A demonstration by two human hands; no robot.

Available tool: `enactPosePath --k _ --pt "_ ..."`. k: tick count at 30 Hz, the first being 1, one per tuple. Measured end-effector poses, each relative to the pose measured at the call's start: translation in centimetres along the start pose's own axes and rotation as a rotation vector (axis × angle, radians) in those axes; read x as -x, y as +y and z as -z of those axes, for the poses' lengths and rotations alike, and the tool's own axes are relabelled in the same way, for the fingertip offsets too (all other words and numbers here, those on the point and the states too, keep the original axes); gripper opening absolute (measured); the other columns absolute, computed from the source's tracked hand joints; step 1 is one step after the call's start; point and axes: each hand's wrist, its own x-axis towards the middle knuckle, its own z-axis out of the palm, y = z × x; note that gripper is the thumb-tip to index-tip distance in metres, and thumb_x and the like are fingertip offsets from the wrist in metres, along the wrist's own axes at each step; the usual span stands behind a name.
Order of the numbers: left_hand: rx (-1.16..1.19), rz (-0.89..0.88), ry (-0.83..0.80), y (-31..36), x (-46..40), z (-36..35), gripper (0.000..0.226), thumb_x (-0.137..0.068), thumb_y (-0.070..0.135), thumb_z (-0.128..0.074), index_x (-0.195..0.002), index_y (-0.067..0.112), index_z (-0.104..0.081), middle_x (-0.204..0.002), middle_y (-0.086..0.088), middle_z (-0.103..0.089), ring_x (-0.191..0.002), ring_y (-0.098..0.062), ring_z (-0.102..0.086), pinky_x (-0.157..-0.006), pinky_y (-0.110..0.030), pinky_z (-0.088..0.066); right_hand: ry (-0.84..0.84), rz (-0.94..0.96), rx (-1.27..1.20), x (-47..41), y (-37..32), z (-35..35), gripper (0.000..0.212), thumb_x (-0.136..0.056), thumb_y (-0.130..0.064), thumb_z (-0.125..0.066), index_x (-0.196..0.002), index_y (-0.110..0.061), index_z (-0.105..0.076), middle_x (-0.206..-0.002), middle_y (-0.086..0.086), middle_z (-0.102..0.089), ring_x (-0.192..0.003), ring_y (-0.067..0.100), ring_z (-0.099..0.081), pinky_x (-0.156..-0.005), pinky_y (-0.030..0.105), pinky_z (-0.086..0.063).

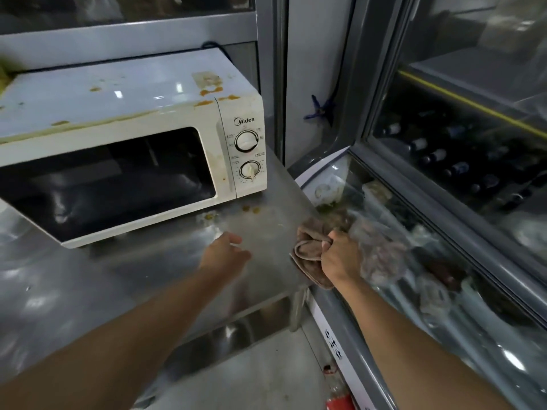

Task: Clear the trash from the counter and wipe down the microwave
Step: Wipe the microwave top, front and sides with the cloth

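The Midea microwave (130,149) lies lengthwise across the table (88,279), door facing the person; right hand (340,255) grips a cloth (307,247), left hand (225,253) open.

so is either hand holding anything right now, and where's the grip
The right hand grips a bunched brown cloth by a gathered fold at its right side, at the counter edge. The left hand holds nothing.
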Motion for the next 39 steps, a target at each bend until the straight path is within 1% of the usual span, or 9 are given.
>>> enactPosePath --k 5,9,13,16,18,24,30,34,39 --pt "0.022 -0.026 -0.029 0.6 2.3 1.7 0.031 -0.087 0.01 -0.061 -0.117 0.012 -0.056 -0.106 -0.009 -0.068 -0.1 -0.024 -0.063 -0.077 -0.026 -0.046 -0.079 -0.011 -0.214 1.3 -2.9 3.2 0.017 -0.099 -0.022 -0.042 -0.103 -0.01 -0.054 -0.109 0.014 -0.061 -0.106 0.032 -0.057 -0.086 0.037 -0.044" --pt "0.036 -0.064 -0.064 1.3 4.8 4.2 0.03 -0.089 0.005 -0.056 -0.119 0.006 -0.051 -0.092 -0.006 -0.066 -0.081 -0.003 -0.063 -0.065 -0.016 -0.045 -0.071 0.052 -0.385 2.5 -6.4 5.6 0.016 -0.099 -0.022 -0.042 -0.095 -0.013 -0.054 -0.093 0.006 -0.06 -0.093 0.027 -0.059 -0.085 0.037 -0.047" --pt "0.016 -0.101 -0.012 1.4 7.5 8.1 0.037 -0.089 0.009 -0.057 -0.126 0.008 -0.051 -0.102 -0.005 -0.058 -0.094 -0.018 -0.058 -0.063 -0.017 -0.043 -0.14 0.118 -0.582 4.5 -10.8 8.3 0.017 -0.097 -0.018 -0.043 -0.089 -0.01 -0.056 -0.085 0.01 -0.06 -0.077 0.02 -0.055 -0.072 0.036 -0.047" --pt "0.014 -0.141 0.045 1.2 9.4 11.3 0.036 -0.087 0.009 -0.058 -0.123 0.011 -0.054 -0.1 -0.003 -0.057 -0.095 -0.022 -0.061 -0.069 -0.023 -0.048 -0.26 0.142 -0.751 6.5 -14.4 10.4 0.02 -0.099 -0.015 -0.044 -0.083 -0.013 -0.056 -0.071 0.003 -0.054 -0.061 0.011 -0.048 -0.055 0.018 -0.045" --pt "0.055 -0.167 0.057 1.2 10.5 13.4 0.028 -0.087 0.005 -0.057 -0.113 0.015 -0.058 -0.095 -0.01 -0.06 -0.099 -0.029 -0.062 -0.081 -0.029 -0.05 -0.366 0.171 -0.818 7.9 -16.8 11.4 0.022 -0.099 -0.016 -0.044 -0.083 -0.017 -0.059 -0.075 0.002 -0.058 -0.065 0.011 -0.052 -0.06 0.018 -0.046" --pt "0.336 -0.132 0.029 1.2 13.7 18.9 0.034 -0.094 0.015 -0.052 -0.129 0.011 -0.053 -0.118 -0.008 -0.06 -0.096 -0.015 -0.054 -0.069 -0.02 -0.04 -0.583 0.234 -1.027 11.9 -23.9 13.5 0.021 -0.099 -0.009 -0.041 -0.098 -0.005 -0.062 -0.082 0.005 -0.065 -0.077 0.015 -0.06 -0.067 0.025 -0.048" --pt "0.662 -0.036 -0.156 0.1 16.2 22.7 0.021 -0.094 0.026 -0.049 -0.097 0.017 -0.068 -0.094 -0.002 -0.063 -0.084 -0.015 -0.052 -0.073 -0.03 -0.032 -0.7 0.25 -1.057 14.1 -28.1 14.1 0.025 -0.099 -0.008 -0.042 -0.083 -0.009 -0.062 -0.075 0.004 -0.065 -0.07 0.014 -0.06 -0.058 0.024 -0.05" --pt "0.692 -0.105 0.014 -0.7 17.0 24.7 0.015 -0.095 0.013 -0.047 -0.085 0.012 -0.059 -0.085 -0.008 -0.057 -0.081 -0.021 -0.051 -0.069 -0.029 -0.037 -0.681 0.246 -0.895 14.2 -28.2 13.2 0.024 -0.097 -0.014 -0.047 -0.077 -0.011 -0.06 -0.072 0.009 -0.053 -0.061 0.018 -0.05 -0.053 0.026 -0.037" --pt "0.514 -0.188 0.229 -0.5 18.5 27.0 0.038 -0.093 0.007 -0.052 -0.057 0.013 -0.042 -0.059 -0.002 -0.044 -0.058 -0.013 -0.042 -0.05 -0.02 -0.036 -0.82 0.131 -0.928 15.2 -27.9 11.7 0.028 -0.095 -0.026 -0.054 -0.075 -0.01 -0.067 -0.07 0.007 -0.065 -0.058 0.018 -0.061 -0.053 0.023 -0.046"
